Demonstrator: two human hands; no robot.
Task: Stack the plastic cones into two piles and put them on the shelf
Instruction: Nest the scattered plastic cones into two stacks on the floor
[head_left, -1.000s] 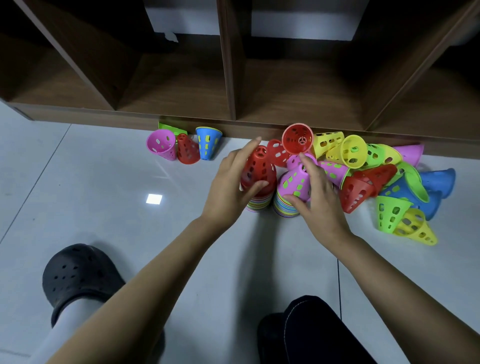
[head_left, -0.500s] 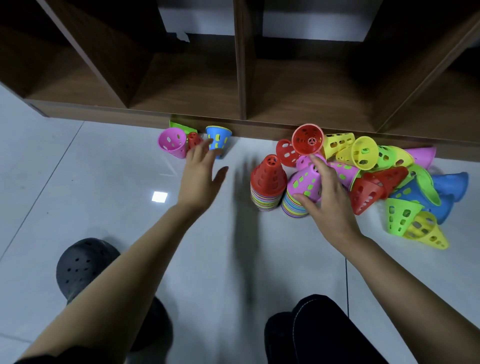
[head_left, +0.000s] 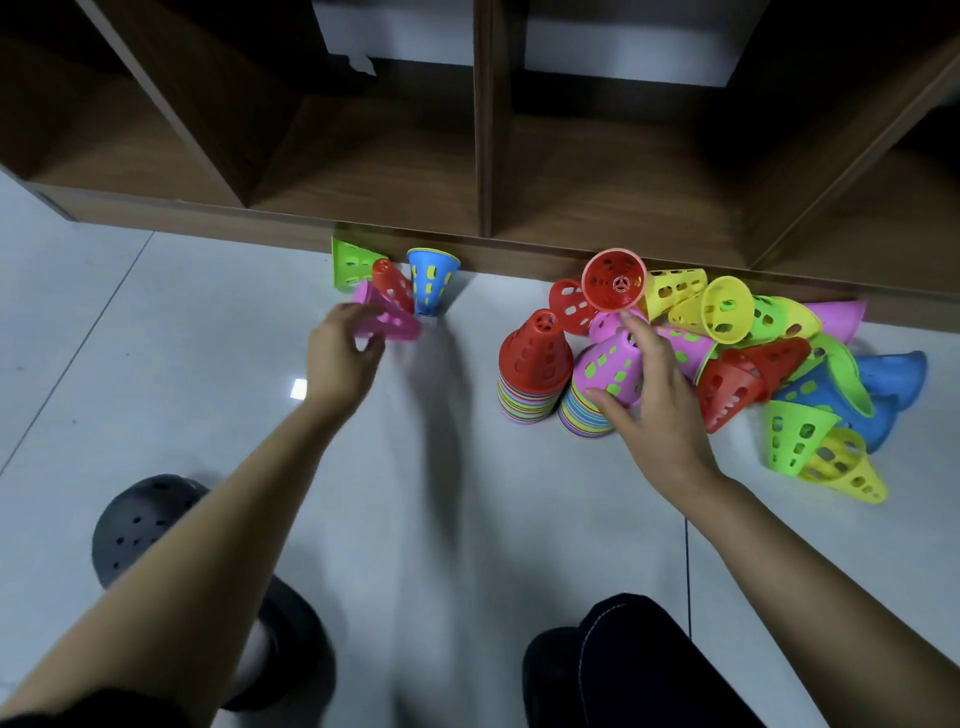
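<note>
Holding a pink cone (head_left: 389, 318) in the left hand (head_left: 337, 358), left of centre, long axis slanting from upper left to lower right. Sitting well to its right: red-topped pile (head_left: 535, 364), nearer that hand, then pink-topped pile (head_left: 605, 376), clasped by the right hand (head_left: 660, 410). Blurred around the cone, so rim end and exact grip hard to tell.

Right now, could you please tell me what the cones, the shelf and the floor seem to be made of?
Cones: thin moulded plastic, by the bright colours, cut holes and sheen. Shelf: probably wood-grain laminate board, matt. Floor: likely glazed tile; it mirrors a light and shows a joint line.
</note>
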